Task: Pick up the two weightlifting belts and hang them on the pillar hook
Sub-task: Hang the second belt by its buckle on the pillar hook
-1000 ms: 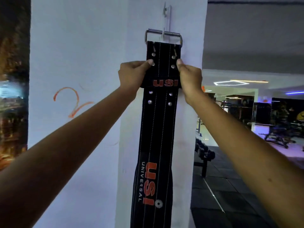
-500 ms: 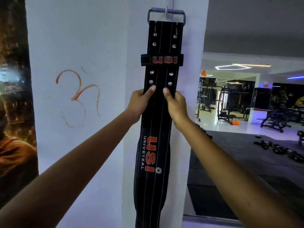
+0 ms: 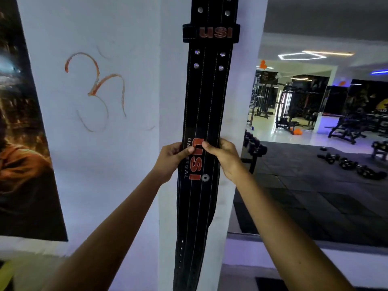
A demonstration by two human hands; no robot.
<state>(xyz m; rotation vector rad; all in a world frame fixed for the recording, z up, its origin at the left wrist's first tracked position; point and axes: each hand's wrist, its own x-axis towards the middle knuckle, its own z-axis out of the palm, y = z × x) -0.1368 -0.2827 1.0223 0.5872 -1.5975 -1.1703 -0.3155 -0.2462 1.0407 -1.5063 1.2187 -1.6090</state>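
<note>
Against the white pillar (image 3: 134, 185), a long black leather weightlifting belt (image 3: 206, 106) with orange "USI" lettering was seen hanging straight down, its top end and the hook being cut off by the upper edge of the view. Only one belt could be counted with certainty; whether a second one lay behind it could not be told. Two hands were on it, at the wide middle part where the logo was printed. The left hand (image 3: 171, 161) was closed on the left edge, with the thumb pressed on the front face. The right hand (image 3: 225, 158) was closed on the right edge in the same manner.

The belt was judged to be thick and rather stiff, moderately heavy, and not fragile; its surface looked matte and not slippery. It would probably bend only slowly along its length. The best place to be taken hold of was judged to be the two side edges, or near the buckle end for hanging. Four rivets (image 3: 209, 59) were counted below the loop band (image 3: 211, 32).
</note>
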